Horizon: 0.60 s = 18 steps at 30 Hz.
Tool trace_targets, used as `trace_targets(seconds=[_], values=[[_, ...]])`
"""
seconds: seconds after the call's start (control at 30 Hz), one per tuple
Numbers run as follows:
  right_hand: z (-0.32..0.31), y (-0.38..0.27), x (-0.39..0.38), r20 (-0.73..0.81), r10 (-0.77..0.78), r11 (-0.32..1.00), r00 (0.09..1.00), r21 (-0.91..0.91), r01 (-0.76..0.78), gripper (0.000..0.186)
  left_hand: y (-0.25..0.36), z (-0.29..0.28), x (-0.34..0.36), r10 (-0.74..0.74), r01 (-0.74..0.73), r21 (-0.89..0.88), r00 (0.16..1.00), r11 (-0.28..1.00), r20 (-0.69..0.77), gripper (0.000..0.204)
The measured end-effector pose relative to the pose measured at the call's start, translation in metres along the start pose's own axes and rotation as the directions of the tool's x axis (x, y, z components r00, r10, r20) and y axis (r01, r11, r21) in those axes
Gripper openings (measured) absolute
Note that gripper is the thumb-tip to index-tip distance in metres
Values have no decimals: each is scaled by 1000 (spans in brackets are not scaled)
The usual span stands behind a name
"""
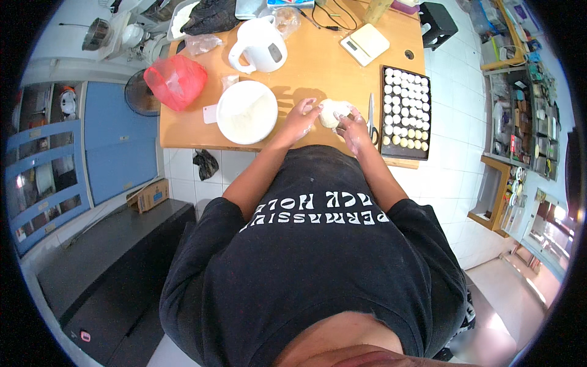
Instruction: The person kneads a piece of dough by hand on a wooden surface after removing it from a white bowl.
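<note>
A lump of pale dough (332, 111) is held above the near part of the wooden table. My right hand (353, 131) has its fingers round the lump's right and near side. My left hand (299, 121) is at the lump's left edge, its fingers bent and the fingertips against the dough. Both hands are dusted with white powder. To the left stands a white bowl (247, 136) with white, flour-like powder inside. Right of my right hand lies a pair of scissors (372, 117). Beyond it is a dark baking tray (406, 154) with rows of small round dough balls, yellower at the near end.
A white electric kettle (259, 44) stands behind the bowl, and a kitchen scale (365, 44) lies at the back right. A red plastic bag (176, 82) sits at the table's left edge. Cables (333, 18) and bags crowd the far side. A black stool (438, 25) stands beyond the table's right side.
</note>
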State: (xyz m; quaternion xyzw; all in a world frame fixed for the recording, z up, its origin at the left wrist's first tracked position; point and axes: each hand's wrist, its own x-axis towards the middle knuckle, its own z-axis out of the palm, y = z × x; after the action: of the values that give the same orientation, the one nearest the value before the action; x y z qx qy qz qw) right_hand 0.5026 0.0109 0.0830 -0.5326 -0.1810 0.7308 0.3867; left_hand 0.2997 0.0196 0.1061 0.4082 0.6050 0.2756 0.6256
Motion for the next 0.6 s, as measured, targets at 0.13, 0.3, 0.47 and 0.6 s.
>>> trace_targets(seconds=[0.13, 0.3, 0.47, 0.6], values=[[-36, 19, 42, 107, 35, 999, 994, 16, -37, 57, -23, 14, 10, -92, 91, -15, 990, 996, -105, 65], [-61, 59, 66, 156, -285, 272, 946, -933, 236, 66, -60, 22, -6, -121, 118, -26, 970, 993, -209, 63], [-68, 71, 69, 600, -465, -311, 651, -799, 514, 39, -77, 27, -24, -152, 165, 9, 928, 986, -340, 58], [-74, 79, 74, 665, -421, -243, 617, -738, 630, 27, -75, 37, -27, -89, 173, 272, 952, 947, -294, 52]])
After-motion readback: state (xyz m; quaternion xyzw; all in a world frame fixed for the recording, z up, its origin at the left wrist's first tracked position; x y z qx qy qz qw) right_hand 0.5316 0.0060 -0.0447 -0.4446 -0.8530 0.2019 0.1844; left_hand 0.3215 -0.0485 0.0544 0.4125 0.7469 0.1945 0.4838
